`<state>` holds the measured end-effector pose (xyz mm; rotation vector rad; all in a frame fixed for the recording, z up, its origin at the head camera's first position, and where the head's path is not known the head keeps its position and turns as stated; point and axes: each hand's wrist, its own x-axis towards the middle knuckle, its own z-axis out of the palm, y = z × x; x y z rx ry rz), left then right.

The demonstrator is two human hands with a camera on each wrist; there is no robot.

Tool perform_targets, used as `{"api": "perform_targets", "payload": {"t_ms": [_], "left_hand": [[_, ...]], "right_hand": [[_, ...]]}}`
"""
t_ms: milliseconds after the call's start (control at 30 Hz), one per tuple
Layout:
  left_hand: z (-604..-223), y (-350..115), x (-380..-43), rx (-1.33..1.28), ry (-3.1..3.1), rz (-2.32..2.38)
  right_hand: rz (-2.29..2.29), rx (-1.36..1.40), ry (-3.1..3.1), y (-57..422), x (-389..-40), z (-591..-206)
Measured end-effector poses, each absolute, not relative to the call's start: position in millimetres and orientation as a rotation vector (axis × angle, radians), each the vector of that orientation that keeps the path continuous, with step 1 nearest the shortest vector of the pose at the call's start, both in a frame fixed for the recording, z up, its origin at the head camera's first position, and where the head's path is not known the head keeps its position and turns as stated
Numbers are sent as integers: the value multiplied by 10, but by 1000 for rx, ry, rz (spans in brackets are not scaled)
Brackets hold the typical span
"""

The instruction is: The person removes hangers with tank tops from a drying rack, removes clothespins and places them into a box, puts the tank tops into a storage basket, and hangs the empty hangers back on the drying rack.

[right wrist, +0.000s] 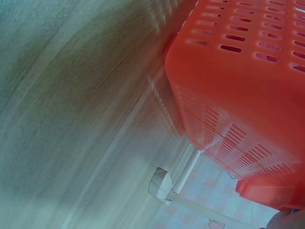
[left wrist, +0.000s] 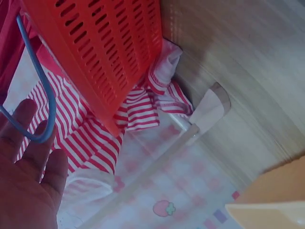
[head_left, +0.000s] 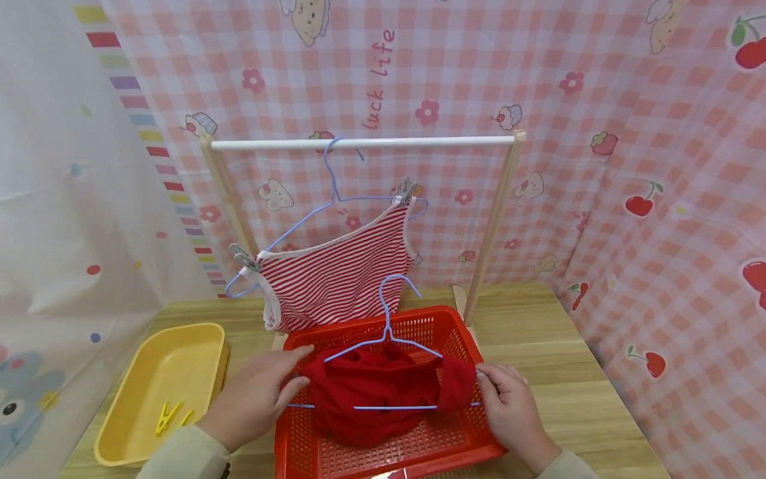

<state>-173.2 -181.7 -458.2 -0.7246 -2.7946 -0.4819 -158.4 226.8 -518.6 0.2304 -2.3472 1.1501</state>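
A red garment (head_left: 371, 426) hangs on a light-blue wire hanger (head_left: 387, 319) held low over a red slotted basket (head_left: 443, 459). My right hand (head_left: 511, 409) pinches the hanger's right end between thumb and fingers, beside the garment's strap. On the other side, my left hand (head_left: 260, 392) touches the left end, its fingers extended and thumb apart. The left wrist view shows the hanger's bent end (left wrist: 47, 105) crossing in front of those straight fingers (left wrist: 55, 171). The basket wall (right wrist: 238, 95) fills much of the right wrist view, where the right hand barely shows.
Behind the basket stands a wooden rack with a white bar (head_left: 419, 142). A red-striped top (head_left: 347, 266) hangs there on another blue hanger, clipped by grey clothespins (head_left: 244, 258). At left sits a yellow tray (head_left: 209, 332) with yellow clothespins (head_left: 165, 419). Patterned cloth walls surround the wooden table (head_left: 574, 372).
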Motion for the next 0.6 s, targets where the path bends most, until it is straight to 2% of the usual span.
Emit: {"api": "perform_targets", "payload": {"t_ms": [600], "left_hand": [[-4629,-1676,-1727,-726,-2783,-492]], "right_hand": [[1158,210,-2379,2274,-1583,-5182]]}}
